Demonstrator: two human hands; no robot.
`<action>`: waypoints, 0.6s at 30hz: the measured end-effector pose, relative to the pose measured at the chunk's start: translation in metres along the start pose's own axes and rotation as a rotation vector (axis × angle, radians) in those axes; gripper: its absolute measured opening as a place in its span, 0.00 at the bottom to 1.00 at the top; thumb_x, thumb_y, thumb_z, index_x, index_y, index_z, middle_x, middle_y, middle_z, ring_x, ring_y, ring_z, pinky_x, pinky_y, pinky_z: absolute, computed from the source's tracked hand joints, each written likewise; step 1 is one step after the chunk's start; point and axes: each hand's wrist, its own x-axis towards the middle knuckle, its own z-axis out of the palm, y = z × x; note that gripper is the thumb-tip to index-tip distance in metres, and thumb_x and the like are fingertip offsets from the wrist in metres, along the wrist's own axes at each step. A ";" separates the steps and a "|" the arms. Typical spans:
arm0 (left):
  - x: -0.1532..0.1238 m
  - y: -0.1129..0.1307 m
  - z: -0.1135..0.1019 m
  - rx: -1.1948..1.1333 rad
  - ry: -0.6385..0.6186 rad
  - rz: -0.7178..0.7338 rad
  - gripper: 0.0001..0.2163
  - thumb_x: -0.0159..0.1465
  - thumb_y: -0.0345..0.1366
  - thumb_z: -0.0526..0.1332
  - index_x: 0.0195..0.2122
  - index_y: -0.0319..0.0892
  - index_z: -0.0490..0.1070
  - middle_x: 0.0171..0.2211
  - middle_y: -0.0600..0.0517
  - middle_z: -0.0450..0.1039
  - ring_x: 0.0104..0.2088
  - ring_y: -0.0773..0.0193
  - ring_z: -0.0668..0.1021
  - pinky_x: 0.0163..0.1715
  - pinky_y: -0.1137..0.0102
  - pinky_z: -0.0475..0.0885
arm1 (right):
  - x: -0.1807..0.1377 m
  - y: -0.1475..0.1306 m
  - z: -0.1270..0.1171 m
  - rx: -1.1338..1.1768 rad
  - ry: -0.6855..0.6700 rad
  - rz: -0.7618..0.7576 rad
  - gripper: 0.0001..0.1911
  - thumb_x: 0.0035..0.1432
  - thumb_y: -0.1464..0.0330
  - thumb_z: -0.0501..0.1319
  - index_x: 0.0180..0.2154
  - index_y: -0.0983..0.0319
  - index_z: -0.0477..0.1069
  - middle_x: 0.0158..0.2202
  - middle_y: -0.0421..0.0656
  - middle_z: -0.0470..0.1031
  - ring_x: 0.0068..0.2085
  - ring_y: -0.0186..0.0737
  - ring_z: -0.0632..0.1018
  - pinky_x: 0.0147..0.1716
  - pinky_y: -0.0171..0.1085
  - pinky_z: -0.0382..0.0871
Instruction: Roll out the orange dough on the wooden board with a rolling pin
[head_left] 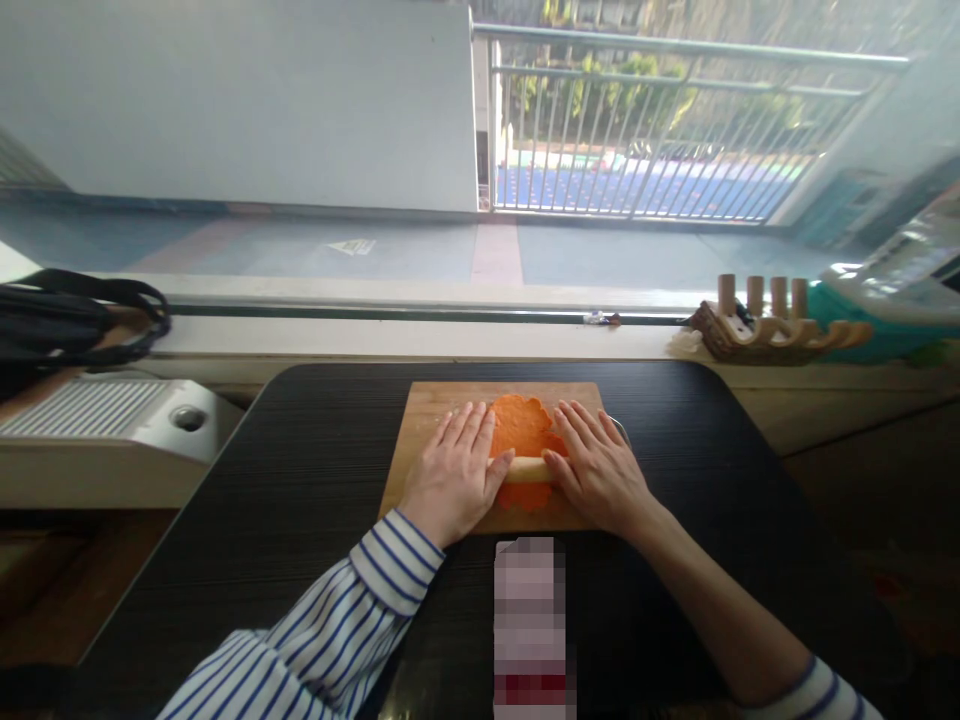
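A flat sheet of orange dough (520, 426) with a scalloped edge lies on a wooden cutting board (425, 420). A pale wooden rolling pin (529, 469) lies across the dough's near part. My left hand (455, 469) rests flat on the pin's left end, fingers stretched out and together. On the pin's right end my right hand (595, 464) lies the same way. Both palms press down on the pin and cover most of it. A little dough shows below the pin.
The board sits on a dark table (300, 480) by a window sill. A grey appliance (105, 420) and a black bag (67, 320) are at left. A wooden rack (765, 325) stands on the sill at right. A blurred-out object (529, 620) lies near the front edge.
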 end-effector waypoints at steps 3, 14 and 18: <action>0.018 -0.007 0.004 -0.007 -0.031 -0.039 0.29 0.70 0.46 0.39 0.59 0.27 0.62 0.61 0.36 0.61 0.62 0.49 0.63 0.61 0.54 0.59 | 0.023 0.007 0.003 0.004 -0.020 0.041 0.30 0.68 0.57 0.42 0.61 0.69 0.58 0.64 0.52 0.59 0.65 0.49 0.58 0.63 0.51 0.49; 0.001 -0.003 0.000 -0.003 -0.023 0.015 0.29 0.69 0.48 0.41 0.61 0.31 0.61 0.62 0.37 0.60 0.63 0.49 0.62 0.62 0.53 0.57 | -0.001 0.001 -0.003 0.015 -0.001 -0.020 0.29 0.67 0.57 0.44 0.61 0.69 0.59 0.63 0.52 0.60 0.64 0.49 0.59 0.63 0.50 0.51; 0.027 -0.014 0.006 -0.036 -0.067 -0.053 0.30 0.70 0.48 0.39 0.61 0.29 0.61 0.61 0.36 0.61 0.63 0.49 0.62 0.61 0.54 0.58 | 0.035 0.014 0.002 0.038 -0.056 0.041 0.29 0.67 0.57 0.44 0.61 0.68 0.58 0.63 0.53 0.60 0.64 0.49 0.59 0.62 0.50 0.52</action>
